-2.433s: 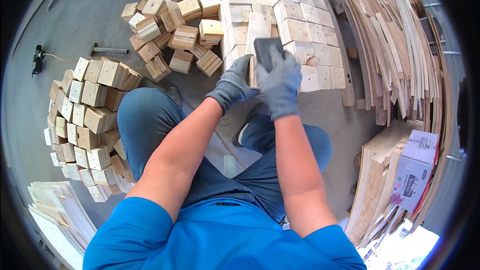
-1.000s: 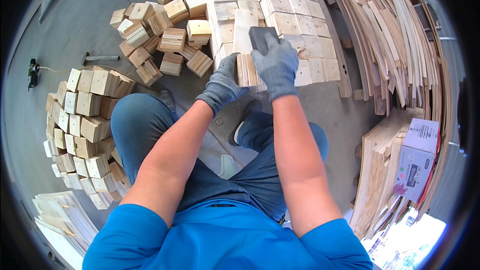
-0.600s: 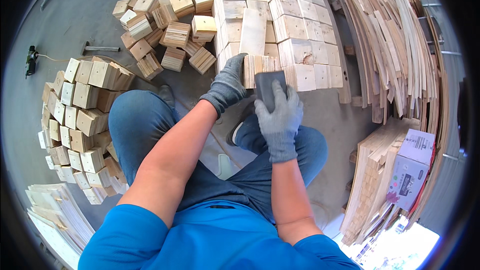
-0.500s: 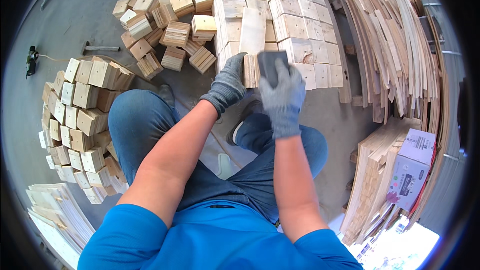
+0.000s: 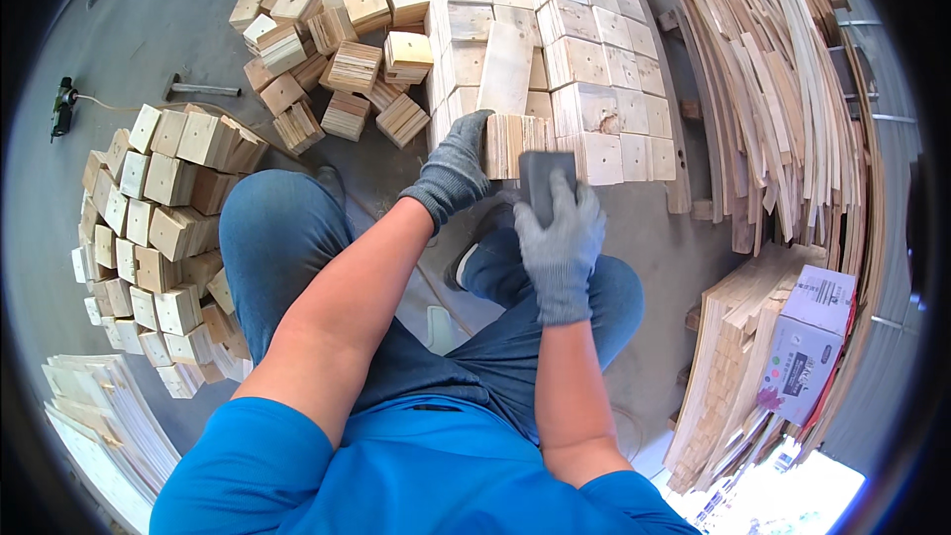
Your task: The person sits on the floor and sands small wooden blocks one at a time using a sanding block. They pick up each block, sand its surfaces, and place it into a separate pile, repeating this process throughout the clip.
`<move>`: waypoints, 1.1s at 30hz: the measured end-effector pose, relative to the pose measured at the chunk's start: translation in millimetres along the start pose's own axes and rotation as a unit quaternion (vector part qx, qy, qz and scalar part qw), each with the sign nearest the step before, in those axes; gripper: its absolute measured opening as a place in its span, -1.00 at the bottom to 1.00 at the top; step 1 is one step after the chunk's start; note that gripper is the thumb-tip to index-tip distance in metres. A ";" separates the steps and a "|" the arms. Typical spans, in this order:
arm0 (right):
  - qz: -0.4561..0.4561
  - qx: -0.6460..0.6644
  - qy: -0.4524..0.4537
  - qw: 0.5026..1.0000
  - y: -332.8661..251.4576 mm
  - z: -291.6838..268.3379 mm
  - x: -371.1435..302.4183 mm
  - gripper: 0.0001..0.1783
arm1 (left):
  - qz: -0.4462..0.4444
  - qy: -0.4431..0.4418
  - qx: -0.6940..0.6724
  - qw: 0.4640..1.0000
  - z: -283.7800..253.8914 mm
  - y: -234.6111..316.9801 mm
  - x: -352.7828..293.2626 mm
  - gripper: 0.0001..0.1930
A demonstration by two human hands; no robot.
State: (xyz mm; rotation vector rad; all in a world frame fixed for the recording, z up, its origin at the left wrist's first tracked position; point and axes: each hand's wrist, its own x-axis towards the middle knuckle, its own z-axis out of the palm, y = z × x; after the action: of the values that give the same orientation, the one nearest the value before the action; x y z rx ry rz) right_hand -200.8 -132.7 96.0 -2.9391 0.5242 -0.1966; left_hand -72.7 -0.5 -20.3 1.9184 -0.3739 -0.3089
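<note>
Print shows on the pale lilac carton at the lower right of the frame. Its upper face bears a patch of dark lines, perhaps a barcode, though the fisheye rim blurs it. The side facing the viewer has a dark rectangular panel with light lettering (set aslant by the box's tilt) and a small dark oval mark.

Grey is worn on the left hand, grey too on the right hand; charcoal is shown by the pad, cream-and-brown stripes by the layered block; and bright blue is flashed by the shirt!
</note>
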 end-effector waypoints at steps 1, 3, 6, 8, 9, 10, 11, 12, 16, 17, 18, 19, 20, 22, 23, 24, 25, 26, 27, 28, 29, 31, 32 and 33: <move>-0.008 0.005 0.002 1.000 0.7 2.4 -7.7 -0.19 | 0.011 0.015 0.015 1.000 1.2 -7.5 0.2 0.05; -0.018 0.013 0.006 1.000 1.7 5.0 -15.6 -0.18 | 0.034 0.037 0.042 0.998 3.9 -13.9 2.5 0.11; -0.026 0.024 0.021 0.999 -3.6 12.1 9.4 -0.19 | 0.008 0.021 0.032 0.999 6.8 -7.9 2.4 0.10; -0.054 0.023 0.030 0.998 -10.8 23.6 44.8 -0.21 | 0.039 0.046 0.038 0.997 11.7 -24.7 4.3 0.10; -0.068 0.022 0.045 0.996 -15.7 27.5 65.4 -0.21 | 0.056 0.057 0.041 0.996 13.5 -30.2 5.5 0.09; -0.064 0.035 0.038 0.997 -18.8 30.1 86.5 -0.23 | 0.055 0.049 0.020 0.997 15.4 -29.5 4.7 0.09; -0.060 0.027 0.026 0.997 -22.7 28.4 105.5 -0.24 | 0.056 0.042 -0.002 0.998 16.1 -25.8 4.1 0.09; -0.057 0.019 0.016 0.998 -25.6 24.0 119.5 -0.25 | 0.059 0.035 -0.023 0.997 15.9 -21.3 5.6 0.09; -0.055 0.036 -0.002 0.998 -31.2 20.0 125.0 -0.26 | 0.051 0.030 -0.050 0.997 16.2 -26.0 6.7 0.07; -0.061 0.054 0.004 0.997 -28.8 20.5 106.3 -0.25 | 0.057 0.037 -0.034 0.997 15.2 -25.5 5.2 0.05; -0.065 0.070 0.013 0.995 -25.4 18.6 87.9 -0.25 | 0.065 0.042 -0.020 0.997 13.8 -19.5 5.0 0.04; -0.079 0.062 0.025 0.995 -23.9 18.1 66.1 -0.24 | 0.071 0.048 -0.005 0.996 11.6 -16.6 3.7 0.03; -0.092 0.055 0.035 0.994 -22.3 16.9 42.0 -0.23 | 0.056 0.038 -0.011 0.998 10.9 -16.3 2.6 0.00; -0.076 0.062 -0.006 0.995 -21.0 9.6 3.6 -0.22 | 0.026 0.022 -0.021 0.999 8.4 -20.2 3.6 -0.05; -0.071 0.067 -0.027 0.995 -22.8 8.1 -6.1 -0.21 | 0.063 0.037 -0.039 0.997 11.3 -34.9 4.5 -0.09; -0.080 0.069 -0.010 0.994 -19.4 8.9 -9.6 -0.21 | 0.063 0.034 -0.033 0.997 11.6 -32.6 4.7 -0.09; -0.090 0.071 0.006 0.993 -14.4 11.6 -11.9 -0.22 | 0.062 0.032 -0.026 0.997 11.4 -30.6 4.6 -0.09; -0.101 0.073 0.022 0.992 -11.4 13.3 -12.3 -0.22 | 0.061 0.031 -0.019 0.997 10.9 -29.0 4.2 -0.08; -0.096 0.072 0.024 0.992 -12.5 13.5 -4.6 -0.23 | 0.050 0.031 -0.002 0.998 9.4 -24.5 4.8 -0.07; -0.089 0.071 0.025 0.993 -15.7 12.7 9.1 -0.23 | 0.038 0.029 0.014 0.999 10.1 -19.7 3.4 -0.05; -0.081 0.069 0.025 0.994 -17.7 15.3 25.5 -0.24 | 0.026 0.028 0.029 0.999 10.1 -15.4 2.1 -0.04; -0.080 0.077 0.039 0.993 -20.8 24.3 71.0 -0.26 | 0.055 0.047 -0.007 0.997 12.4 -17.5 1.9 0.00; -0.070 0.076 0.033 0.994 -21.7 26.3 93.7 -0.27 | 0.071 0.055 -0.026 0.996 15.0 -17.7 2.3 0.02; -0.053 0.055 -0.003 0.997 -29.5 20.6 115.4 -0.26 | 0.046 0.037 -0.046 0.997 14.1 -16.8 3.2 0.07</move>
State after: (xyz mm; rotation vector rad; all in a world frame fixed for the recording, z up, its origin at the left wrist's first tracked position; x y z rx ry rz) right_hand -80.4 -143.4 92.7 -2.8600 0.3444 -0.2212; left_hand -73.3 -7.9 -41.2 1.8112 -0.3912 -0.1909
